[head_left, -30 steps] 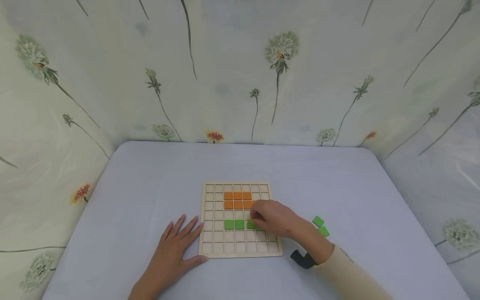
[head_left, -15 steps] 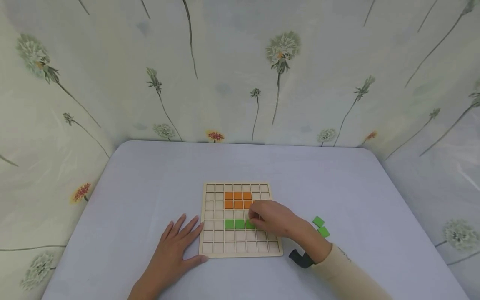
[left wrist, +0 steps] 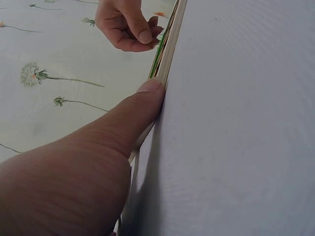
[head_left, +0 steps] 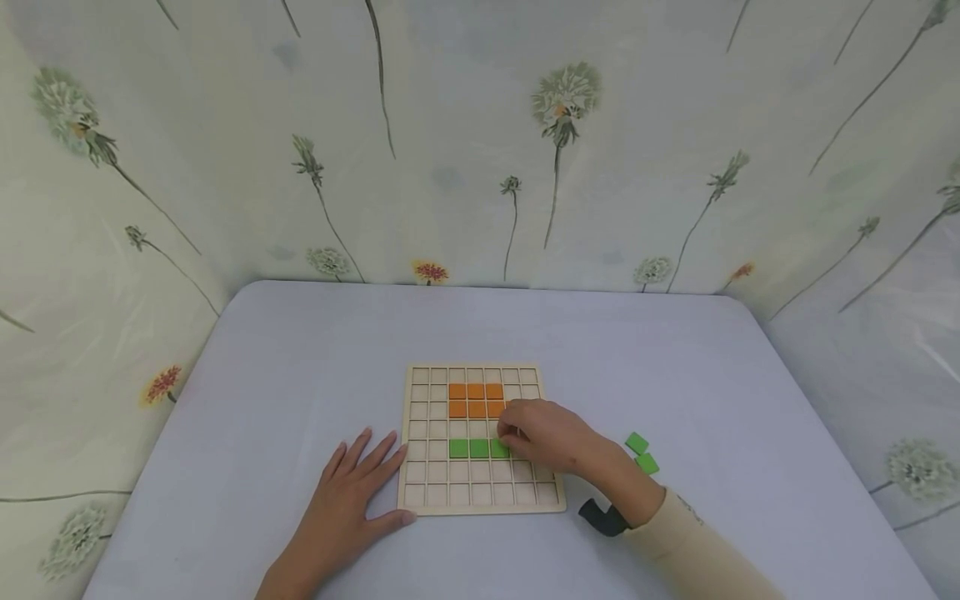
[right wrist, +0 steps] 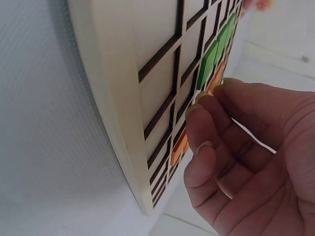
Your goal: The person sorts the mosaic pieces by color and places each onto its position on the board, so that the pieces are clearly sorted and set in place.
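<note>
A square wooden grid board [head_left: 480, 508] lies on the table, with orange tiles [head_left: 476, 401] in its upper rows and three green tiles [head_left: 458, 449] in a row below them. My right hand [head_left: 551, 433] hangs over the board with curled fingers. Its fingertips meet at the rightmost green tile [head_left: 498, 449], overlapping its right side in the head view. That green tile [right wrist: 209, 64] shows just beside the fingertips in the right wrist view. Flat and spread, my left hand [head_left: 341, 500] rests on the table, its fingertips and thumb [left wrist: 142, 103] at the board's left edge.
Two loose green tiles [head_left: 642, 452] lie on the table to the right of the board. Part of a black strap [head_left: 602, 518] shows at my right wrist. Flower-patterned fabric [head_left: 480, 150] stands around the back and sides of the white table [head_left: 480, 325].
My right hand has shifted slightly left, bringing the third green tile up against the other two in its row. Over the last half second nothing visibly moves; the left hand stays put.
</note>
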`<action>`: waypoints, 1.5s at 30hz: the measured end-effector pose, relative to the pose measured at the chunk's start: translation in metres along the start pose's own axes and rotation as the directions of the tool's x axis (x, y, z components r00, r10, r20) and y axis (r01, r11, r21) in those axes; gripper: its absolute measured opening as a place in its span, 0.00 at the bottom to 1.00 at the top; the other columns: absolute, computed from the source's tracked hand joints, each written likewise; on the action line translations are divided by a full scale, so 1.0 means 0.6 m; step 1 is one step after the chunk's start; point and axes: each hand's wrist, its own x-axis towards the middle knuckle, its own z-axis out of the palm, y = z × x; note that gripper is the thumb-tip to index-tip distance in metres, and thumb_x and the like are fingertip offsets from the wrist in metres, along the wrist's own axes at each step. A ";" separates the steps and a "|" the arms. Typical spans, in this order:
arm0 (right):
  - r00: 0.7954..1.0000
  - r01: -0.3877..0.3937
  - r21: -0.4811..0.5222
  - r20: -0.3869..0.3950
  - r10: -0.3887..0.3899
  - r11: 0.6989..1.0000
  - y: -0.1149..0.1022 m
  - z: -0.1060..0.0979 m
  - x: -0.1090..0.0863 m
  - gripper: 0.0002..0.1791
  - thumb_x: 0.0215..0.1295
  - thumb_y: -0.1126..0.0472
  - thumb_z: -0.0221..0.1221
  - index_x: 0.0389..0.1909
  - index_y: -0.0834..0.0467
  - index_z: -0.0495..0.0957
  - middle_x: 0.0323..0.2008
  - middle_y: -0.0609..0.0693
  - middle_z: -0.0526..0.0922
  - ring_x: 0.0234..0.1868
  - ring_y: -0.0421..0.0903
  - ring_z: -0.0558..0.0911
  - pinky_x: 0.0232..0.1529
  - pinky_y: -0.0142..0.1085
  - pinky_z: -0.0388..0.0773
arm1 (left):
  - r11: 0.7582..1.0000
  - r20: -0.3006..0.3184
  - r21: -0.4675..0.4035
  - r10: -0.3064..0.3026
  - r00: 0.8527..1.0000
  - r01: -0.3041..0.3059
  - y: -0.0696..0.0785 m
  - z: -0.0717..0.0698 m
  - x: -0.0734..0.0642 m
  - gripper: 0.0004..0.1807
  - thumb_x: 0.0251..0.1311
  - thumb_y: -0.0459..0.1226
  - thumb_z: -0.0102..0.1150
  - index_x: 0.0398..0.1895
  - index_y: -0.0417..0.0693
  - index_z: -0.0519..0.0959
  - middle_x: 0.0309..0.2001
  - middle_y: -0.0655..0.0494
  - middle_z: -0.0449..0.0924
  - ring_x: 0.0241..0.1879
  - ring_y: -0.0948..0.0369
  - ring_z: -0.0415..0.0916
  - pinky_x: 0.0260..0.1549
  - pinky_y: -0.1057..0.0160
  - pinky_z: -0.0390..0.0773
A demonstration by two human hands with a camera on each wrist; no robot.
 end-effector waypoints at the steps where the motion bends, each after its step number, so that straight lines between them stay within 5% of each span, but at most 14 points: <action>1: 1.000 -0.002 -0.001 -0.002 0.002 1.000 0.000 0.000 0.000 0.03 0.73 0.61 0.65 0.38 0.50 0.85 0.33 0.36 0.79 0.34 0.36 0.75 0.38 0.34 0.79 | 1.000 0.002 0.001 0.000 1.000 0.000 0.000 0.000 0.000 0.50 0.56 0.67 0.68 0.80 0.62 0.66 0.82 0.65 0.55 0.83 0.52 0.40 0.79 0.42 0.40; 26: 0.992 -0.120 -0.005 -0.025 0.120 0.993 0.033 -0.012 -0.040 0.03 0.71 0.61 0.65 0.41 0.51 0.85 0.35 0.36 0.80 0.37 0.37 0.77 0.42 0.36 0.82 | 1.000 -0.011 0.002 0.000 1.000 0.000 0.007 -0.002 0.000 0.50 0.55 0.65 0.71 0.79 0.59 0.68 0.81 0.61 0.58 0.83 0.50 0.42 0.79 0.42 0.40; 45: 0.960 -0.277 0.011 -0.037 0.278 0.961 0.071 -0.021 -0.092 0.07 0.68 0.61 0.66 0.45 0.53 0.86 0.35 0.39 0.80 0.37 0.39 0.77 0.41 0.38 0.81 | 1.000 -0.031 0.014 0.024 0.999 -0.024 0.000 0.004 -0.002 0.50 0.55 0.66 0.69 0.79 0.60 0.68 0.81 0.61 0.59 0.83 0.50 0.42 0.79 0.42 0.41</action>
